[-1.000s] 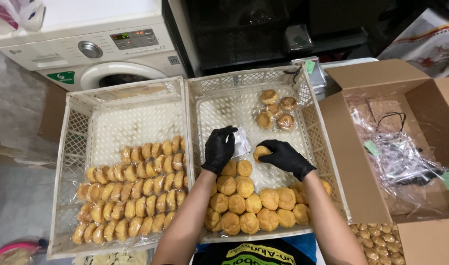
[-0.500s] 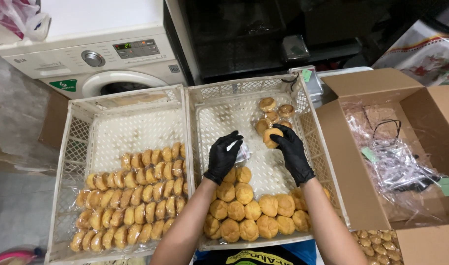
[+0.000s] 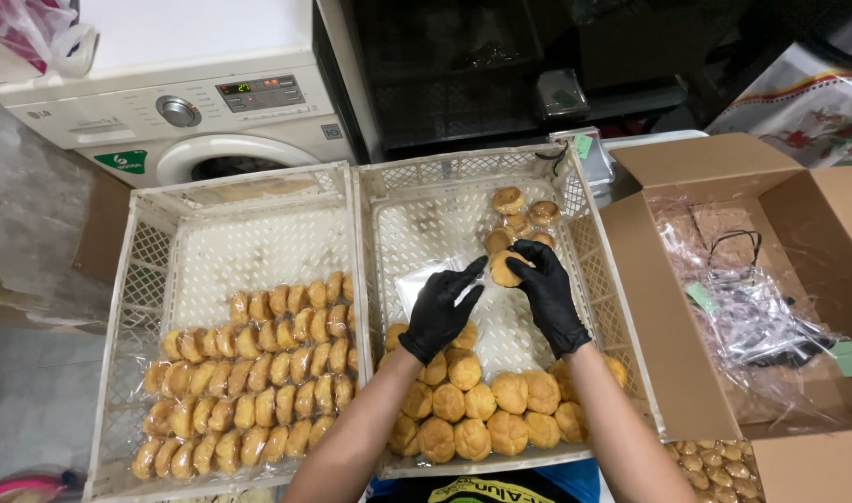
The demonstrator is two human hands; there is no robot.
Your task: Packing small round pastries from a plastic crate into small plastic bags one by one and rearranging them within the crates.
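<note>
My right hand (image 3: 549,291), in a black glove, holds a round golden bun (image 3: 505,269) over the middle of the right white crate (image 3: 595,279). My left hand (image 3: 440,314), also gloved, holds a clear plastic bag (image 3: 415,287), its fingertips reaching toward the bun. A few wrapped buns (image 3: 519,219) lie just beyond my hands at the crate's far end. Many bare buns (image 3: 472,410) fill its near end, under my forearms.
The left white crate (image 3: 146,279) holds rows of wrapped buns (image 3: 249,373). An open cardboard box (image 3: 705,168) with clear plastic film and more buns stands on the right. A white washing machine (image 3: 174,102) stands behind the crates, beside a dark appliance.
My right hand has carried the bun from beside the bare buns toward the crate's far end. My left hand followed with the clear bag, fingers now stretched toward the bun.
</note>
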